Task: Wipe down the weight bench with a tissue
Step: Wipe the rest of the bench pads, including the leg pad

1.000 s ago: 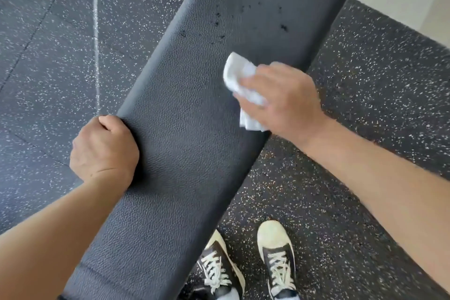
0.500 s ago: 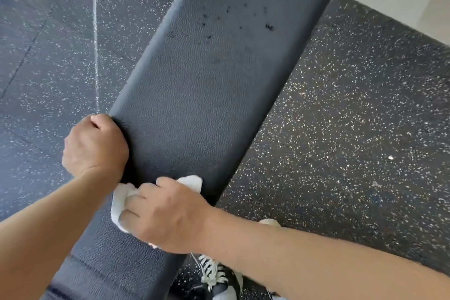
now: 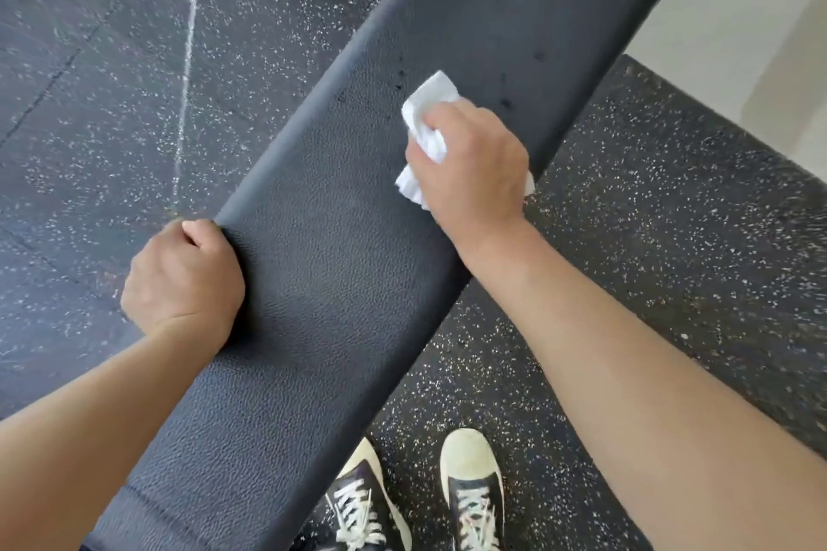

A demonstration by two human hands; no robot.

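- Head view, looking down: a long black padded weight bench (image 3: 340, 282) runs on a slant from the lower left up to its rounded end at the upper right.
- A white crumpled tissue (image 3: 430, 112) lies on the bench pad near its right edge, in the upper half of the pad.
- Right hand (image 3: 470, 170) sits on top of the tissue with its fingers curled round it, pressing it against the pad; white paper shows past the fingers and below the palm.
- A few small dark spots (image 3: 506, 103) mark the pad just beside the tissue, toward the far end.
- Left hand (image 3: 183, 277) grips the left edge of the bench about midway along, fingers wrapped over the rim, thumb tucked at the top.
- Speckled dark rubber floor (image 3: 671, 237) lies on both sides of the bench, with a pale line (image 3: 188, 58) across it on the left.
- Two dark sneakers with cream toes and white laces (image 3: 474, 492) stand on the floor at the bottom, right of the bench.
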